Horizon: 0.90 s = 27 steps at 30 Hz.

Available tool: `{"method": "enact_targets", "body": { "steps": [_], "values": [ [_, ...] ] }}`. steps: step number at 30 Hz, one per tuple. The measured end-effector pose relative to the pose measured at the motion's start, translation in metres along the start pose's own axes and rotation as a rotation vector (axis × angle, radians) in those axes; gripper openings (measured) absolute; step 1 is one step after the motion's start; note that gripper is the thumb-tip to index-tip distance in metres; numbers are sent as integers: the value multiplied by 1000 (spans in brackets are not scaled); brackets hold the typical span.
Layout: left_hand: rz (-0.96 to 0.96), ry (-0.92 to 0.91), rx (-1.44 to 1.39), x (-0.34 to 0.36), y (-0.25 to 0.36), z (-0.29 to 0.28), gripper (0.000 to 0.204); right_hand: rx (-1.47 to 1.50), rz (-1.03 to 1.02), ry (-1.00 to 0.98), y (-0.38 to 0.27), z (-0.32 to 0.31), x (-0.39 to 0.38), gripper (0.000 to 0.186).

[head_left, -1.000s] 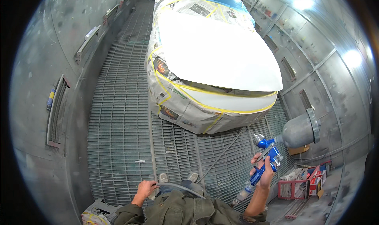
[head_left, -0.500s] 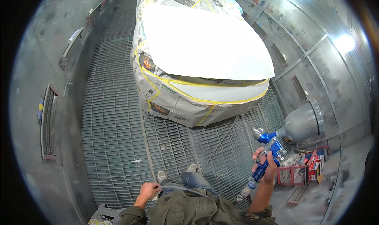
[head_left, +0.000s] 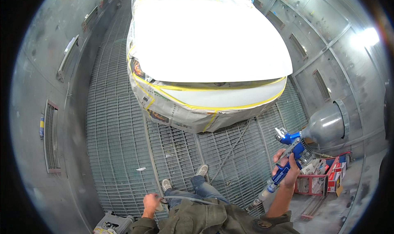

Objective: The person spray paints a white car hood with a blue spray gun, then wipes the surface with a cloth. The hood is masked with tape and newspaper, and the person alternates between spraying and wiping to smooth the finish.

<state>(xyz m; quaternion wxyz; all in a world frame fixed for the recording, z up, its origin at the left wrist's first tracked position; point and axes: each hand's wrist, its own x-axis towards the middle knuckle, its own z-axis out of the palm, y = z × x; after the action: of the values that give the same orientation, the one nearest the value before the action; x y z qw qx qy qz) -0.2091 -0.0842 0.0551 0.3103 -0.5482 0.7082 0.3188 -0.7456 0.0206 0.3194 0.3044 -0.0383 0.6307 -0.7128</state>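
Observation:
My right hand (head_left: pixel 286 168) is wrapped round the handle of a blue spray gun (head_left: pixel 296 150), its nozzle pointing toward the car. A translucent grey paint cup (head_left: pixel 326 125) sits tilted sideways on the gun, and a clear fitting (head_left: pixel 269 191) hangs below the grip. Down at the left, my left hand (head_left: pixel 152 202) is closed on a grey air hose (head_left: pixel 184 198) that crosses in front of my body. Something pale shows beside those fingers, too small to name. Ahead of me stands a car with a bright white hood (head_left: pixel 213 41), apart from the gun.
Newspaper (head_left: pixel 172 117) and yellow tape (head_left: pixel 209 121) cover the car's front. Slatted metal grating (head_left: pixel 115 131) forms the floor. A red rack (head_left: pixel 308 184) with boxes stands at the right wall, and a grey case (head_left: pixel 113 222) lies at lower left. Vents (head_left: pixel 51 135) line the walls.
My view has shifted slightly, and the car's front reaches further to both sides. The spray gun and my right hand appear a little further right; both hands keep their hold.

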Motion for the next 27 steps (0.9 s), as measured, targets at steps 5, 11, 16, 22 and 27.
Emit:
{"method": "enact_targets", "body": {
  "steps": [5, 11, 16, 22, 27],
  "values": [
    [-357, 213, -1088, 77, 13, -26, 60, 53, 46, -1, 16, -49, 62, 37],
    [285, -120, -1871, 60, 232, -146, 71, 19, 153, -213, 34, -55, 109, 39],
    [-115, -255, -1800, 89, 232, -43, 71, 47, 190, -271, 45, -34, 125, 37],
    [-101, -261, -1871, 106, 242, -62, 53, -15, 152, -181, 39, -10, 147, 38],
    [-111, -191, -1906, 150, 243, -104, 36, 8, 86, -192, 25, 9, 165, 36]
  ]
}}
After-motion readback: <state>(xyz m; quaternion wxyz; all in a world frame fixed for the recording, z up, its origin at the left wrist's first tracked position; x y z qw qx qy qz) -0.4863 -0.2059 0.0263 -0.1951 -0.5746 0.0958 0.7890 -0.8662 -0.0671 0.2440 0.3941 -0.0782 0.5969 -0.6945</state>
